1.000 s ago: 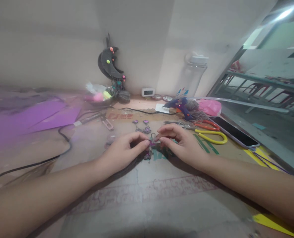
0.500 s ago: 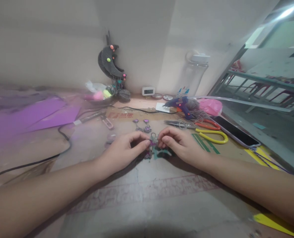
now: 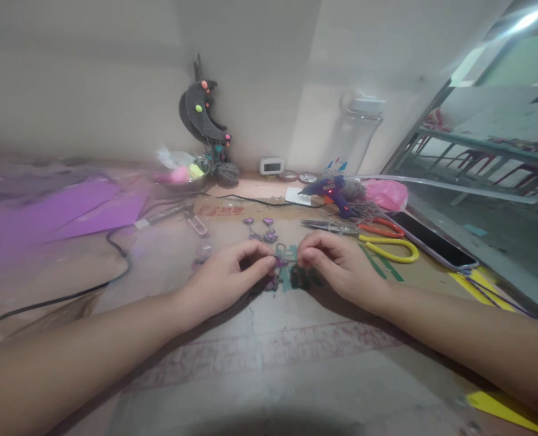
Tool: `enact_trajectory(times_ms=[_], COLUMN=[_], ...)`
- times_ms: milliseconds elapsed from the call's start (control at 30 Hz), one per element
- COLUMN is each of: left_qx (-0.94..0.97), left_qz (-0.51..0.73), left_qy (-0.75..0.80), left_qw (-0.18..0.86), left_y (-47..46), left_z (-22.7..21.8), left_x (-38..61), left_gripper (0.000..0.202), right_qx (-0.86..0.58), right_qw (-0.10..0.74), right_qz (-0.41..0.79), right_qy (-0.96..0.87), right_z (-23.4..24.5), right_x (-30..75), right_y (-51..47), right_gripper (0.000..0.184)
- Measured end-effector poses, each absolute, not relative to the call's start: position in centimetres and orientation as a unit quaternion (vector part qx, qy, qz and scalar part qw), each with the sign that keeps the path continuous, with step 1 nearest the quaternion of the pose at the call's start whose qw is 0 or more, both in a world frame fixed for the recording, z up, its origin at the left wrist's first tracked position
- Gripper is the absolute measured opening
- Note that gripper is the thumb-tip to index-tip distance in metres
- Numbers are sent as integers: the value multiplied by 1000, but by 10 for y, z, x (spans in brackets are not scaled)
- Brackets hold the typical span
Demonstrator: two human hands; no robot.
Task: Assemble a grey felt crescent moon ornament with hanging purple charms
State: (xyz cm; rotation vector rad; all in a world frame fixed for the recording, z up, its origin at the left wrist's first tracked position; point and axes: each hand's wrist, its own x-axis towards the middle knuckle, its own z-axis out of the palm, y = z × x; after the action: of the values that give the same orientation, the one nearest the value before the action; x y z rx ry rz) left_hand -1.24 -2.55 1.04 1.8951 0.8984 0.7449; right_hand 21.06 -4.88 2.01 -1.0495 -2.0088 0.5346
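Note:
My left hand [image 3: 230,269] pinches the edge of a small purple charm [image 3: 280,261] that has a ring at its top. Just to the right of it, my right hand [image 3: 344,266] is closed, thumb against fingertips; whatever it grips is too small to make out. Between and below the fingertips lie teal strips [image 3: 285,280], partly in shadow. More small purple charms [image 3: 269,229] with dark links rest just beyond my hands.
Right of my hands are scissors [image 3: 389,248] with yellow handles, orange-handled pliers [image 3: 382,226] and a phone [image 3: 432,239]. Behind stand a blue glue gun [image 3: 330,192], a clear bottle [image 3: 357,136] and a small digital clock [image 3: 271,166]. A black cable [image 3: 55,298] runs along the left.
My right hand has shifted slightly to the right, widening the gap between the fingertips. My left hand stays put on the purple charm.

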Motion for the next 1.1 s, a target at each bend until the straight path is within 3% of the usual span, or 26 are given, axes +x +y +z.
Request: enact_trajectory(times_ms=[133, 300, 467, 533, 767, 1100], left_qx=[767, 770, 771, 771, 777, 764], left_qz=[296, 295, 296, 297, 290, 295], left_qy=[365, 370, 370, 367, 363, 377], left_qw=[437, 428, 425, 427, 425, 432], left_y=[-25, -26, -26, -25, -25, -23], left_z=[11, 13, 13, 12, 12, 9], left_x=[-12, -13, -12, -12, -13, -11], left_gripper=[26, 24, 23, 23, 23, 23], right_qx=[-347, -285, -294, -333, -375, -412], right_qw=[441, 376, 343, 342, 326, 273], right_qz=[173, 165, 73, 83, 148, 169], right_qy=[-809, -866, -889, -875, -855, -853], right_z=[27, 23, 15, 14, 15, 13], right_x=[211, 208, 207, 207, 207, 206], right_y=[-58, -68, -64, -60, -50, -49], right_gripper=[27, 20, 18, 11, 12, 27])
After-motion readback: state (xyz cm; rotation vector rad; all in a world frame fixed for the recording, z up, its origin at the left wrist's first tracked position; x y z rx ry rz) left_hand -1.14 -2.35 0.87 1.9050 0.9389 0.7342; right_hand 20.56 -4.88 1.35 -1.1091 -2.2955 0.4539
